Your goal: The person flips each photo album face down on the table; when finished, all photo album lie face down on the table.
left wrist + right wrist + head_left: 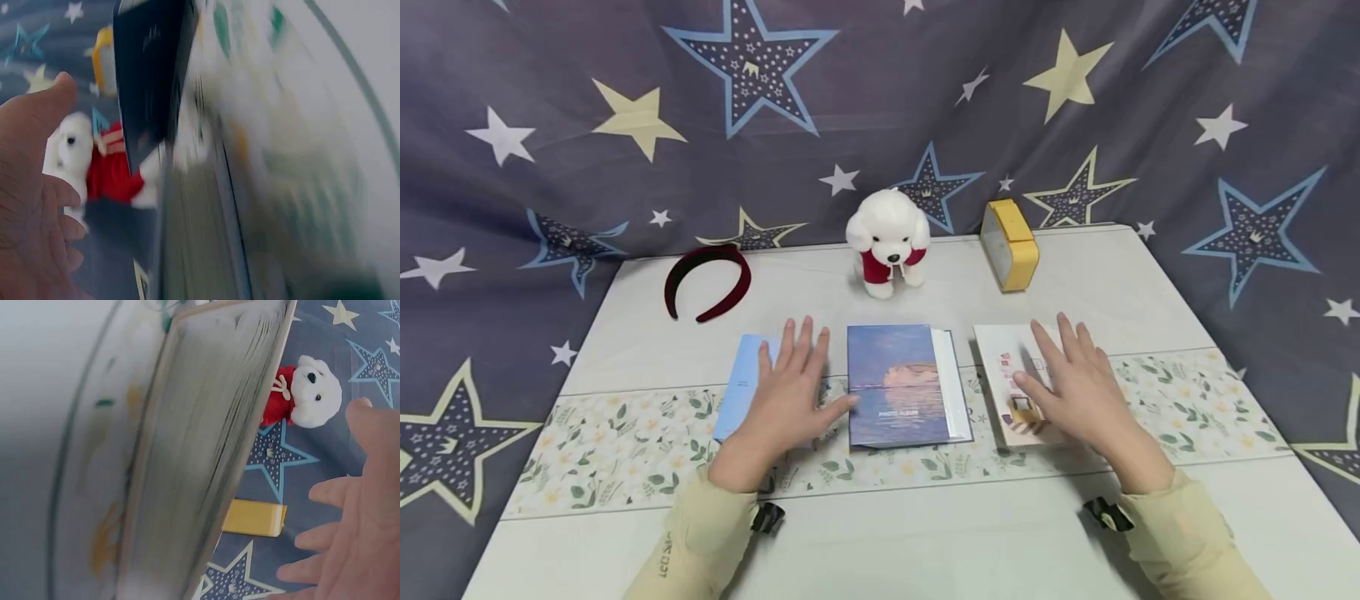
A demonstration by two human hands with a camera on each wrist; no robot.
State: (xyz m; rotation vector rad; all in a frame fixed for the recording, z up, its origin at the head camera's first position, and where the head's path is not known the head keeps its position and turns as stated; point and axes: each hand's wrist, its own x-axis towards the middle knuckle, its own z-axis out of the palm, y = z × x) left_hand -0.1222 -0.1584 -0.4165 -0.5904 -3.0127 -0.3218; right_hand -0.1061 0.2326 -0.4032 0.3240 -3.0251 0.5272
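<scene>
My left hand (786, 404) is spread, palm down, over the right side of a light blue book (741, 387). To its right lies a photo album (895, 383) with a seascape cover, its white inner edge showing on the right. My right hand (1078, 387) is likewise spread over a white-covered book (1000, 367) with a small printed picture, hiding its right part. In the right wrist view, thick page edges (194, 425) stand beside the straightened fingers (312, 537). I cannot tell whether either palm touches its book.
Along the back of the table stand a dark red headband (741, 287), a white plush dog (887, 225) in a red top, and a yellow box-shaped object (1018, 250). A floral strip (625, 458) crosses the white tabletop. Star-patterned cloth (925, 100) hangs behind.
</scene>
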